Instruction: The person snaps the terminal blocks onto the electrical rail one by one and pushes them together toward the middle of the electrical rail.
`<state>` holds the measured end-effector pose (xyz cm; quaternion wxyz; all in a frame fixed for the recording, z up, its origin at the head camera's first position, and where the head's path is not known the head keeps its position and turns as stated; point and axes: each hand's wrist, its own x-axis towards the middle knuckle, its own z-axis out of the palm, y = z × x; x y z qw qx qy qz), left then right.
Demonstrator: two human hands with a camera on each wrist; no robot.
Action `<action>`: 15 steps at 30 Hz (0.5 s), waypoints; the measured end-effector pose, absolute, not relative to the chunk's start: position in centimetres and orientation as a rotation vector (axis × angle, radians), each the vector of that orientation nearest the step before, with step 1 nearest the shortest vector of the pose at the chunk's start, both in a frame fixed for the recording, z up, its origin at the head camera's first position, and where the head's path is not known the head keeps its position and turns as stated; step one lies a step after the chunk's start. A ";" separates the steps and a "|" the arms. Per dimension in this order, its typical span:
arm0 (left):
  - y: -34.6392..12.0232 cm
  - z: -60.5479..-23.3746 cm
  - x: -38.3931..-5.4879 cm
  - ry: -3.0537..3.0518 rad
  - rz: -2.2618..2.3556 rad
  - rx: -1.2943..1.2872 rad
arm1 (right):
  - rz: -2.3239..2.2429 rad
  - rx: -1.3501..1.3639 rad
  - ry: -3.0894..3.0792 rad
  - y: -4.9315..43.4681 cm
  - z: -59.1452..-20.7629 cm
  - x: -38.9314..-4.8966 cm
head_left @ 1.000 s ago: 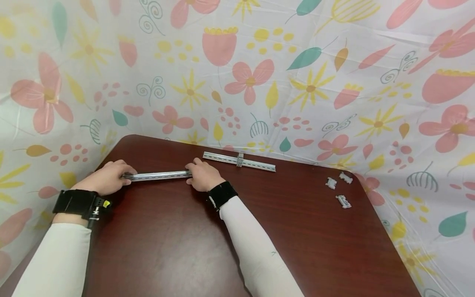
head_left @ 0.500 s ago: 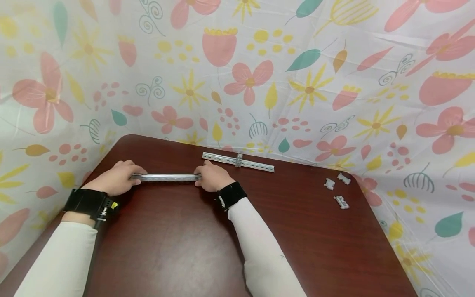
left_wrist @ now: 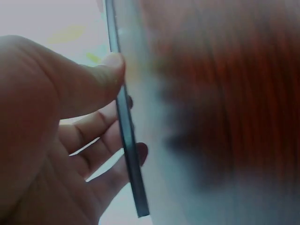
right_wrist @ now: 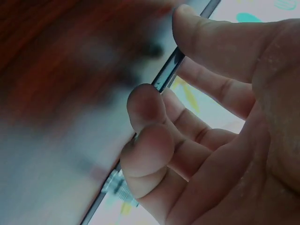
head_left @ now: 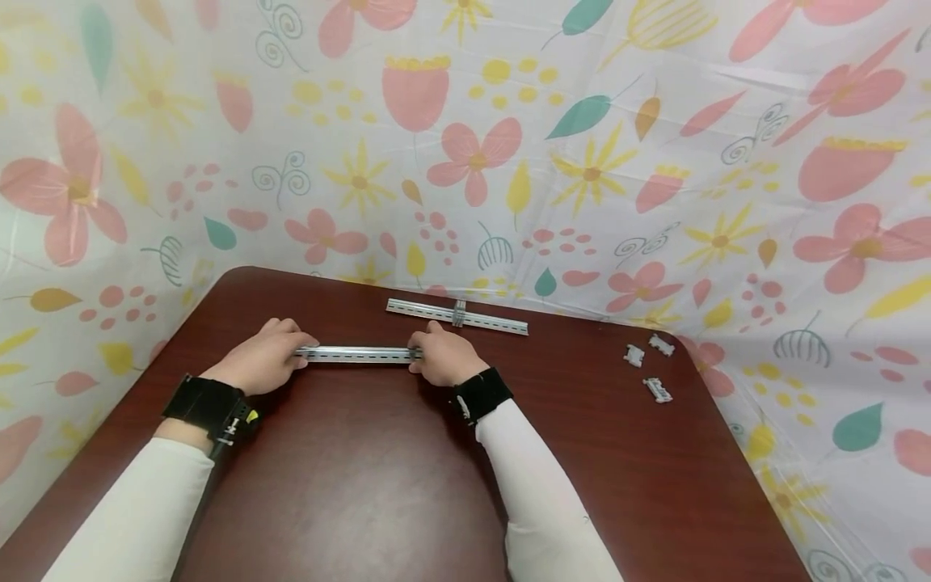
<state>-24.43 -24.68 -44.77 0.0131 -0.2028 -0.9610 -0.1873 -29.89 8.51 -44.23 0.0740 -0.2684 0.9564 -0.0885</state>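
A silvery slotted DIN rail (head_left: 358, 355) lies sideways between both hands in the head view. Its left end is held by my left hand (head_left: 265, 356); the left wrist view shows the thumb (left_wrist: 101, 82) on the near side of the rail (left_wrist: 127, 126) and fingertips behind it. At the other end, my right hand (head_left: 445, 356) grips the rail, covering its tip in the head view. In the right wrist view, the thumb (right_wrist: 206, 40) and bent fingers (right_wrist: 147, 108) are on the rail (right_wrist: 168, 71).
Behind the hands, a second slotted rail (head_left: 494, 322) lies near the table's back edge, with narrow grey clips (head_left: 459, 313) across its middle. Three small grey pieces like terminal blocks (head_left: 658, 390) sit on the brown table (head_left: 349, 485) at right. A flower-printed curtain (head_left: 465, 210) hangs right behind.
Both hands have carried the rail to the right, and its slight tilt has levelled out. The view has turned a little to the right. The second rail and the small pieces stay put.
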 end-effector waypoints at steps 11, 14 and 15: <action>-21.4 -46.2 -25.4 -2.920 -0.599 -0.807 | -0.296 -0.829 2.930 13.6 -44.2 -28.3; -20.4 -46.5 -25.7 -2.907 -0.592 -0.851 | -0.293 -0.823 2.934 14.9 -44.3 -27.8; -20.1 -46.6 -25.7 -2.901 -0.590 -0.864 | -0.292 -0.819 2.936 15.4 -44.3 -27.6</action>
